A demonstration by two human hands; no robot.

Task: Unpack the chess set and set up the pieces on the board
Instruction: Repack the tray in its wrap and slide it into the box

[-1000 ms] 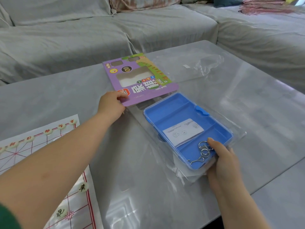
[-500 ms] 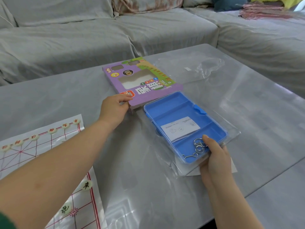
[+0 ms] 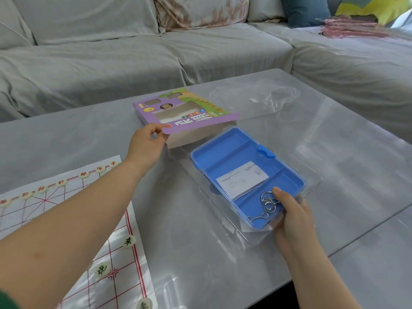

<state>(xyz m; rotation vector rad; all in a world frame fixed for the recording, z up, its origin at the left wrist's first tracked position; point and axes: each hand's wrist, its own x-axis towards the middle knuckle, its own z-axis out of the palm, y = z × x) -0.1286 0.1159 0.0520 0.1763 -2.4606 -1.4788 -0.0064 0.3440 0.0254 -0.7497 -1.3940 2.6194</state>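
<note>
Chess board [image 3: 124, 259] lies at the table's [image 3: 334, 141] near left corner, few pieces [image 3: 128, 241] set, while left hand [image 3: 146, 146] pinches the purple box lid [image 3: 200, 121] open and right hand's [image 3: 292, 215] fingers [image 3: 278, 194] clasp the blue tray [image 3: 234, 150], likely steadying it.

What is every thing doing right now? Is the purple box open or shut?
purple box: near flap lifted, open.
left hand: pinches the flap's corner.
blue tray: lies flat on the table.
right hand: grips the tray's near end.
metal rings: lie in the tray's near compartment.
paper slip: lies flat in the tray.
plastic bag: crumpled on the table.
chess board: spread flat, with pieces on it.
</note>
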